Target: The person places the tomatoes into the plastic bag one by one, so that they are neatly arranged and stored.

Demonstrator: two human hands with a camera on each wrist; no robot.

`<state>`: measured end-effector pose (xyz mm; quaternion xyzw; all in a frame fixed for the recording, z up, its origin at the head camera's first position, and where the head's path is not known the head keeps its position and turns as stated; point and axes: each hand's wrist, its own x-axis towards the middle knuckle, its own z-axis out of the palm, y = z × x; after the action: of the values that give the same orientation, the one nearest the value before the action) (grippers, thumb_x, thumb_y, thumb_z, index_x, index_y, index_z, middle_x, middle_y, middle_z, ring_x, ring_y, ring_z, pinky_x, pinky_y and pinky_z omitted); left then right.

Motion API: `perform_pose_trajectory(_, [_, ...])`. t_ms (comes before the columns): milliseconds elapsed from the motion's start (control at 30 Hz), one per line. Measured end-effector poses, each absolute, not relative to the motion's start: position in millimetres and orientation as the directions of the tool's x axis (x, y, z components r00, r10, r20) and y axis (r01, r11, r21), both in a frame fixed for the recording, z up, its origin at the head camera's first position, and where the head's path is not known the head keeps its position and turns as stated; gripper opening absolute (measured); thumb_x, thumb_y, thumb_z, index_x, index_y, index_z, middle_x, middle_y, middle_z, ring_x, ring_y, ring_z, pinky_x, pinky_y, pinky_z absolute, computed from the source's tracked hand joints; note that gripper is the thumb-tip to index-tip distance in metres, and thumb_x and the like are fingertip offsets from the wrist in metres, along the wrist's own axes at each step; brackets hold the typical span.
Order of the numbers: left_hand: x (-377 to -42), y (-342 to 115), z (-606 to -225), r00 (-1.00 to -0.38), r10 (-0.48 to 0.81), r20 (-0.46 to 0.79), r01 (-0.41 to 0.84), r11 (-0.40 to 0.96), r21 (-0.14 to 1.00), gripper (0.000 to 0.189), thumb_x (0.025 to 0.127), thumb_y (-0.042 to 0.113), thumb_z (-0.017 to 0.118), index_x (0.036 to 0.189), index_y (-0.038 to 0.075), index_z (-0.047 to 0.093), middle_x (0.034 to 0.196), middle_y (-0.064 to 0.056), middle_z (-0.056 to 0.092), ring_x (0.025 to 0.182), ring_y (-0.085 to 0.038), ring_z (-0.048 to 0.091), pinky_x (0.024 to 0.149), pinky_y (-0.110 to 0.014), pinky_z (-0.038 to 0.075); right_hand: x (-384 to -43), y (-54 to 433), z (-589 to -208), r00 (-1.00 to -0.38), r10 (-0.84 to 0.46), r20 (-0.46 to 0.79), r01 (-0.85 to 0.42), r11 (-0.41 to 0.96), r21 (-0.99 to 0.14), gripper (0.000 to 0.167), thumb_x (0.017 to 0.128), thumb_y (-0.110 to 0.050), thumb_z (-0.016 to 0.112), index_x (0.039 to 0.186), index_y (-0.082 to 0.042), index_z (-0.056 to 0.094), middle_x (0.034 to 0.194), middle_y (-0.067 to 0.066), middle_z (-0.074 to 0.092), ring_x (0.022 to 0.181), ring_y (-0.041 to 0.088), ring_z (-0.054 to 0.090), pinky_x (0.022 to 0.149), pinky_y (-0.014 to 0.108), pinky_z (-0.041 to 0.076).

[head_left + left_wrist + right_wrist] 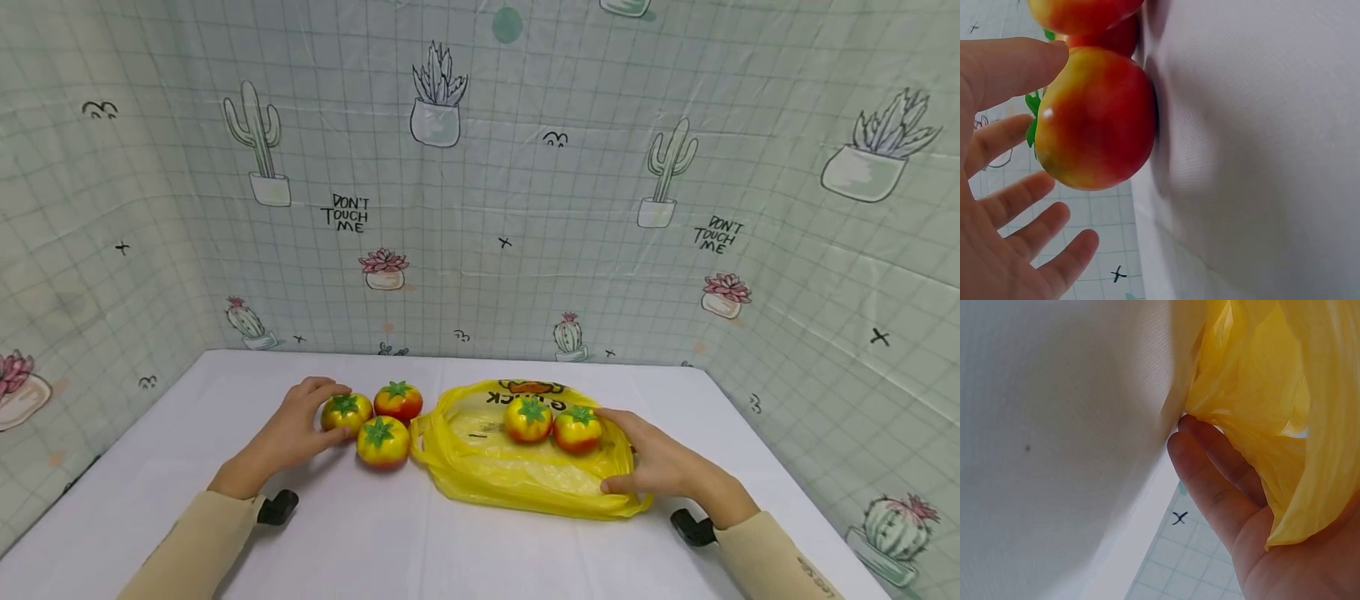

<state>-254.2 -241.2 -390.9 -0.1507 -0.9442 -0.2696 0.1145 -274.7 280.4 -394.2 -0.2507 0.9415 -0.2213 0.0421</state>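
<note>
Three red-and-yellow tomatoes with green leafy tops stand close together on the left of the table. My left hand point(298, 421) is around the leftmost tomato point(347, 412), thumb and fingers spread on either side; in the left wrist view the fingers point(1044, 187) are fairly straight beside it. Next to it are a front tomato point(383, 442) and a back tomato point(398, 402). A yellow plastic bag point(517, 492) lies flat on the right, with two tomatoes point(527, 418) on it or inside. My right hand point(660, 458) touches its right end, thumb and fingers wide apart; yellow film covers part of the palm.
A white cloth covers the table point(360, 533). Behind and at both sides hangs a checked curtain point(480, 183) printed with cacti. Loose bag handles point(423, 442) reach toward the front tomato on the left.
</note>
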Motion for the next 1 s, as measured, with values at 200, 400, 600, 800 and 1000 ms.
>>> perform_pose_trajectory(200, [-256.1, -239.2, -387.9, -0.935, 0.225, 0.273, 0.336, 0.805, 0.489, 0.052, 0.081, 0.021, 0.076, 0.125, 0.005, 0.055, 0.129, -0.021, 0.044, 0.119, -0.043, 0.040, 0.097, -0.063, 0.036, -274.0, 281.6, -394.4, -0.873, -0.486, 0.034, -0.450, 0.777, -0.440, 0.096, 0.068, -0.048, 0.080, 0.145, -0.014, 0.034, 0.145, 0.011, 0.038, 0.132, 0.035, 0.037, 0.104, 0.059, 0.031])
perform_pose_trajectory(400, [-256.5, -235.7, -387.5, -0.942, 0.224, 0.250, 0.325, 0.796, 0.510, 0.053, 0.081, 0.020, 0.075, 0.127, 0.005, 0.054, 0.129, -0.023, 0.044, 0.118, -0.044, 0.042, 0.096, -0.064, 0.036, -274.8, 282.1, -394.0, -0.872, -0.488, 0.041, -0.456, 0.778, -0.433, 0.096, 0.069, -0.049, 0.079, 0.146, -0.015, 0.034, 0.145, 0.011, 0.039, 0.132, 0.035, 0.037, 0.103, 0.059, 0.031])
perform_pose_trajectory(600, [-256.6, -236.1, -392.8, -0.939, 0.234, 0.250, 0.333, 0.795, 0.507, 0.054, 0.082, 0.013, 0.073, 0.130, 0.002, 0.051, 0.128, -0.024, 0.046, 0.116, -0.043, 0.045, 0.097, -0.061, 0.037, -275.9, 279.9, -392.6, -0.870, -0.492, 0.034, -0.457, 0.780, -0.428, 0.097, 0.068, -0.049, 0.080, 0.146, -0.015, 0.034, 0.145, 0.011, 0.038, 0.132, 0.034, 0.038, 0.103, 0.058, 0.032])
perform_pose_trajectory(800, [-257.3, -236.5, -395.0, -0.936, 0.234, 0.262, 0.341, 0.786, 0.515, 0.053, 0.084, 0.011, 0.071, 0.132, 0.000, 0.049, 0.127, -0.025, 0.046, 0.115, -0.042, 0.047, 0.099, -0.059, 0.036, -275.3, 279.0, -392.2, -0.879, -0.476, 0.021, -0.438, 0.790, -0.429, 0.097, 0.068, -0.049, 0.080, 0.146, -0.016, 0.034, 0.146, 0.010, 0.038, 0.133, 0.033, 0.037, 0.104, 0.058, 0.031])
perform_pose_trajectory(1000, [-257.4, -236.3, -395.5, -0.943, 0.218, 0.253, 0.323, 0.788, 0.524, 0.052, 0.084, 0.011, 0.071, 0.130, 0.001, 0.050, 0.125, -0.024, 0.047, 0.113, -0.041, 0.049, 0.098, -0.059, 0.038, -273.2, 278.5, -392.2, -0.876, -0.482, 0.021, -0.442, 0.782, -0.439, 0.097, 0.068, -0.049, 0.080, 0.146, -0.015, 0.034, 0.146, 0.011, 0.038, 0.133, 0.035, 0.036, 0.104, 0.059, 0.030])
